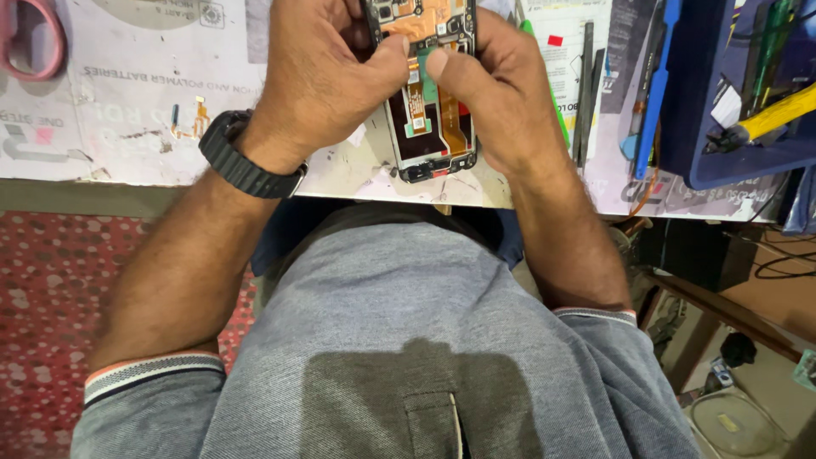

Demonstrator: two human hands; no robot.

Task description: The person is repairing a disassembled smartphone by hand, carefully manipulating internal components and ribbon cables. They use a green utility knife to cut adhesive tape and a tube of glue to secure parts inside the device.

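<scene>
An opened phone (429, 127) with its back cover off lies at the near edge of the workbench (127, 110), showing orange flex cables and a circuit board. My left hand (319, 76), with a black watch (242, 157) on its wrist, grips the phone's left side. My right hand (501, 93) grips the right side. Both thumbs meet over the phone's middle and press on a small green part there. The hands hide the phone's upper half.
Black pry sticks (585, 85) and a blue pry tool (654, 93) lie right of the phone. A blue tray (722, 127) at the right holds a yellow-handled tool (773, 115). Pink scissor handles (34, 42) sit at the far left. Red patterned floor (51, 297) shows below.
</scene>
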